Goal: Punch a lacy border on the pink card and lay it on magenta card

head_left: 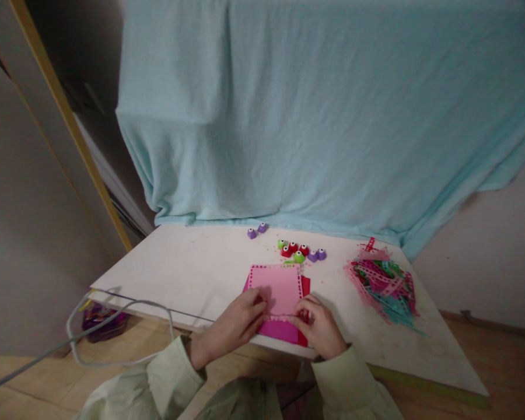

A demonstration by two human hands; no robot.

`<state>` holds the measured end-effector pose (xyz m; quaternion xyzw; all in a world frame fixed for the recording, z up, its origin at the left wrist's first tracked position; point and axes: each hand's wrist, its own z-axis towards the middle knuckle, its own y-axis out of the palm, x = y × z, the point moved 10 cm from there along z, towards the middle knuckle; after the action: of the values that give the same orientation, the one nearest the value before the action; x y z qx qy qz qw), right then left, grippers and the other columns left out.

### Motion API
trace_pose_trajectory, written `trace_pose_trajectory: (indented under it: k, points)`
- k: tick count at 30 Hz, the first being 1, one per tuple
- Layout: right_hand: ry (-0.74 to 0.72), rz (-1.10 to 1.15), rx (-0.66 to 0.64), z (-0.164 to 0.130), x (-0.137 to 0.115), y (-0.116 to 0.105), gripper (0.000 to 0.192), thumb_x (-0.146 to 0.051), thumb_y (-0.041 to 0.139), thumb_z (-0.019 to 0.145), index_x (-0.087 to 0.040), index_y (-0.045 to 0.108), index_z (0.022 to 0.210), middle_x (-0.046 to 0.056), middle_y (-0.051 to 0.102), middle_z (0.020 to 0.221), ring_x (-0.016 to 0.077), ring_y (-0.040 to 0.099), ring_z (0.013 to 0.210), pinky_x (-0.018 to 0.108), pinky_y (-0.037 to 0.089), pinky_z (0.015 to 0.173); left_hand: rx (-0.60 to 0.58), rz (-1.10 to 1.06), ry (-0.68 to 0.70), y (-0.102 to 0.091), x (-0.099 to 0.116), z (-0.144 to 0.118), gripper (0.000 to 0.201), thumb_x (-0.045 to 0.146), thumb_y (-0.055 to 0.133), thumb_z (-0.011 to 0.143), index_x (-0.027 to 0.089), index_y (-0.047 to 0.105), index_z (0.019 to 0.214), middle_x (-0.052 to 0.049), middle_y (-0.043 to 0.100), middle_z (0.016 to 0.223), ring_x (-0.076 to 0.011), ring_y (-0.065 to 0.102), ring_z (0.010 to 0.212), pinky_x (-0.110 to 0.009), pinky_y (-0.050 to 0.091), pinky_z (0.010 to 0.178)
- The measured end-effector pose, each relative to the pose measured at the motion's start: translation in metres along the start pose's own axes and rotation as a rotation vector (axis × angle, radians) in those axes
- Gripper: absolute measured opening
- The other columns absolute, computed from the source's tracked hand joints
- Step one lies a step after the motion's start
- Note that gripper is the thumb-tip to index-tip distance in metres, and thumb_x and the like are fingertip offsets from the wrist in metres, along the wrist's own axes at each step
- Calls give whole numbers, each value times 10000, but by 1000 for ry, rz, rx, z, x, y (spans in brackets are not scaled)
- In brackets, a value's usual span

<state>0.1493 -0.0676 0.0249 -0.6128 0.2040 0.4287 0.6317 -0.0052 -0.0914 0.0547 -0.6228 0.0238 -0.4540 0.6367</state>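
A light pink sheet of paper [280, 289], with rows of punched holes along its edges, lies over magenta paper [280, 332] and red paper [305, 286] near the table's front edge. My left hand [242, 315] pinches the sheet's lower left part between thumb and fingers. At its lower right corner, my right hand [317, 326] has its fingertips closed on the same sheet. The bottom border between the hands looks slightly raised. Just beyond the sheet stand small craft punches: red ones [293, 247], green ones [299, 256] and purple ones [321, 254].
Two more purple punches [262, 228] sit at the back of the white table [179, 262]. A heap of punched paper strips [382, 283] covers part of the right side. A light blue cloth [310, 116] hangs behind. At the left front corner runs a grey cable [135, 302].
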Motion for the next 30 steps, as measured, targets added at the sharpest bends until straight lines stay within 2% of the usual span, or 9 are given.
trace_pose_trajectory:
  k: [5, 13, 16, 19, 21, 23, 30]
  points:
    - [38, -59, -18, 7, 4, 1, 107, -167, 696, 739, -200, 606, 693, -6, 552, 734, 159, 538, 686, 261, 417, 634, -47, 15, 11, 0, 2, 5, 204, 233, 394, 949, 162, 576, 1008, -118, 487, 1099, -227, 473, 1029, -384, 438, 940]
    - [66, -109, -53, 9, 9, 5, 97, -194, 700, 733, -207, 611, 697, -9, 549, 737, 159, 532, 690, 259, 412, 645, -76, 45, 51, 1, 4, 6, 211, 236, 387, 959, 158, 574, 1017, -117, 492, 1102, -215, 487, 1015, -370, 450, 925]
    - [69, -124, -51, 10, 10, 4, 101, -196, 697, 733, -207, 606, 692, -8, 548, 740, 157, 527, 690, 255, 408, 644, -82, 97, 71, 2, 6, 6, 235, 242, 398, 962, 168, 565, 1110, -117, 492, 1147, -215, 487, 1049, -369, 446, 935]
    - [62, -130, -62, 11, 10, 6, 88, -183, 687, 735, -208, 608, 704, -10, 547, 749, 151, 522, 684, 249, 403, 641, -87, 193, 131, 4, 11, 6, 332, 206, 422, 958, 251, 490, 1279, -103, 446, 1281, -220, 467, 1128, -388, 427, 964]
    - [57, -132, -72, 12, 10, 7, 85, -170, 678, 735, -209, 608, 706, -12, 546, 752, 147, 523, 684, 245, 400, 640, -97, 270, 191, 8, 16, 4, 370, 183, 445, 948, 325, 492, 1287, -76, 423, 1340, -232, 442, 1186, -423, 396, 998]
    - [58, -134, -77, 12, 11, 8, 87, -171, 678, 733, -208, 605, 704, -14, 545, 755, 146, 526, 692, 242, 398, 644, -96, 330, 242, 12, 18, 1, 355, 190, 482, 932, 351, 537, 1244, -59, 432, 1354, -247, 414, 1231, -456, 363, 1027]
    - [76, -154, -100, 12, 12, 8, 84, -170, 686, 717, -210, 612, 712, -16, 537, 753, 147, 532, 701, 238, 398, 647, -63, 378, 291, 8, 17, -14, 355, 195, 502, 922, 304, 540, 1258, -60, 437, 1391, -245, 348, 1312, -471, 337, 1068]
